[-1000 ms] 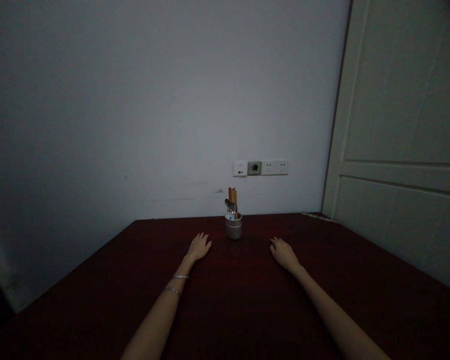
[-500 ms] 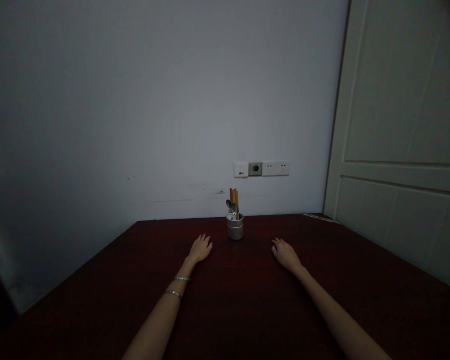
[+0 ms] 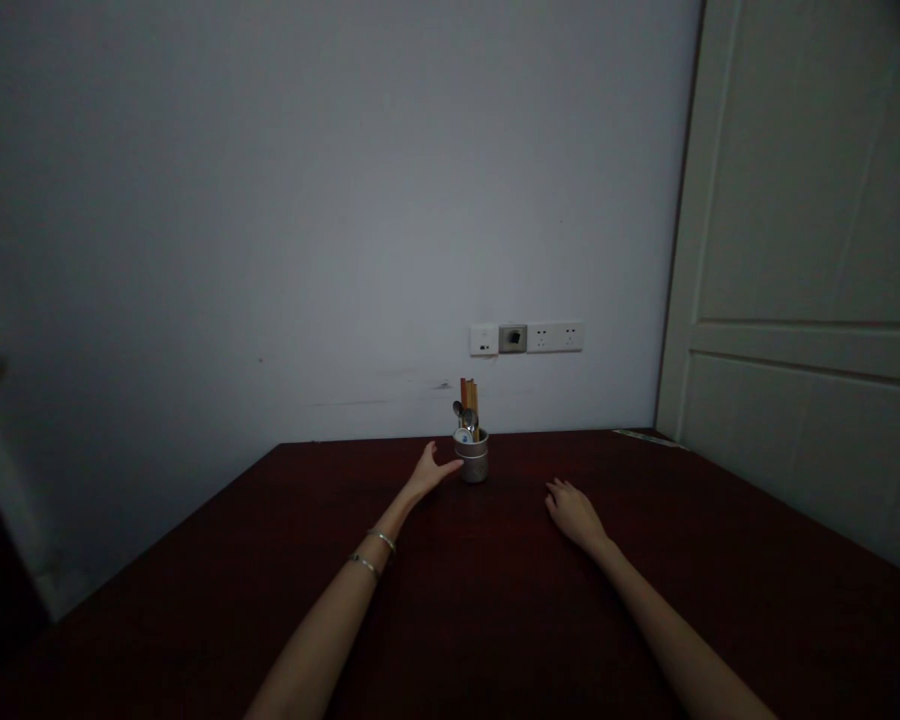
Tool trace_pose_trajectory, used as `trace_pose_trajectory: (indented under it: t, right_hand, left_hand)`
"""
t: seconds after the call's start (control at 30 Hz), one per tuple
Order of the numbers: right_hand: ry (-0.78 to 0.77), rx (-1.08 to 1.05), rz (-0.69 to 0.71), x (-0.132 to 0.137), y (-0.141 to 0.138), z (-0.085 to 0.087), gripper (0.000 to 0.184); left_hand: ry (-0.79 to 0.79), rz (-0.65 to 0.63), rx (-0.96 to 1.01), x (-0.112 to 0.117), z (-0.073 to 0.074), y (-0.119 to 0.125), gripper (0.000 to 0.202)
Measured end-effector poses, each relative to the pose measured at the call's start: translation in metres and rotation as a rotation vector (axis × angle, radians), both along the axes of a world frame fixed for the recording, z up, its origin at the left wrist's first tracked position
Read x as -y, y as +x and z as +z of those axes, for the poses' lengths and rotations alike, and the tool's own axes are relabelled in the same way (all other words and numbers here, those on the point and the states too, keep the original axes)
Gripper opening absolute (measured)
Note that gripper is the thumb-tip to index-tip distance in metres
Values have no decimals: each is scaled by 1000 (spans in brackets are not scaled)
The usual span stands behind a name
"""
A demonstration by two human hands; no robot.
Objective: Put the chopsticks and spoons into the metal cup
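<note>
A grey utensil holder [image 3: 474, 466] stands upright toward the back of the dark red table. Wooden chopsticks [image 3: 470, 395], metal spoons [image 3: 469, 419] and a white spoon with a blue mark [image 3: 463, 436] stick out of it. My left hand [image 3: 430, 472] is at the holder's left side, thumb and fingers spread apart. Its thumb overlaps the holder's front left edge; whether it touches I cannot tell. Two silver bangles circle that forearm. My right hand [image 3: 572, 508] lies palm down on the table, right of the holder, its fingers stretched out with nothing in them.
The dark red table [image 3: 495, 600] reaches back to a pale wall. Sockets and switches [image 3: 526, 338] sit on the wall behind the holder. A whitish panelled door [image 3: 802, 250] stands along the right side. A thin strip [image 3: 651, 438] lies near the table's back right edge.
My left hand has left its flat spot on the table, moved right and forward to the utensil holder, and turned with its thumb spread out. My right hand stays in place.
</note>
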State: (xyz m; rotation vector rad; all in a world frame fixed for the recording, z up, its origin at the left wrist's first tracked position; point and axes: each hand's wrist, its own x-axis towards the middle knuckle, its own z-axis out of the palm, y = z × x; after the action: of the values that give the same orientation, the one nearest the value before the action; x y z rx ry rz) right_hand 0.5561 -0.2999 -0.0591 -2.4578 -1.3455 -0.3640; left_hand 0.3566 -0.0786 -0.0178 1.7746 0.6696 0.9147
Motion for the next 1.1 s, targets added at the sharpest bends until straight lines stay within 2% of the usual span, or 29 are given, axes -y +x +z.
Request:
trace_pose_trajectory:
  t: [0.23,0.37,0.6,0.7,1.1]
  right_hand:
    - [16,-20,18,-2,4,-4,42]
    - [30,-34,9,-3,4,-6,42]
    - [33,-50,-13,-1,2,-4,42]
    - [28,-43,-13,-1,1,-2,42]
    - [37,-36,-2,1,-2,1,41]
  left_hand:
    - [-18,-106,238,10,-4,44,85]
    - [-44,-68,295,10,-5,56,80]
    - [6,-67,307,15,-5,64,64]
    - [26,-12,288,17,-5,64,63]
    - [57,66,178,11,-3,65,60]
